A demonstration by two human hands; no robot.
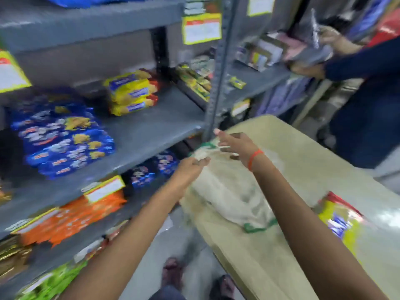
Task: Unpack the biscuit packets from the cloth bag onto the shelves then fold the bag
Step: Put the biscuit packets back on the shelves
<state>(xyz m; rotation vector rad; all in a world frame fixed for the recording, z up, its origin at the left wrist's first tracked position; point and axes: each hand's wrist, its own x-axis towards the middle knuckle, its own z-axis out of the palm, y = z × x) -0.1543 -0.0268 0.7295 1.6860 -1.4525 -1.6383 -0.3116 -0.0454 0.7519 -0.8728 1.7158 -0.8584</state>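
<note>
Both hands hold the far end of the white cloth bag over the beige worktop beside the shelves.

The left hand (190, 167) is pinched on the bag's far edge, and the right hand (232, 146), with an orange band at the wrist, is closed on the same edge just beside it, near a green handle. The cloth bag (229, 191) lies crumpled along the worktop (303, 161), a second green handle at its near end. A yellow biscuit packet (339, 219) rests on the worktop to the right of the bag. On the grey shelf (151, 131) sit a stack of yellow packets (132, 92) and a pile of blue packets (62, 137), well apart; orange packets (69, 219) fill the shelf below. The picture is blurred.
</note>
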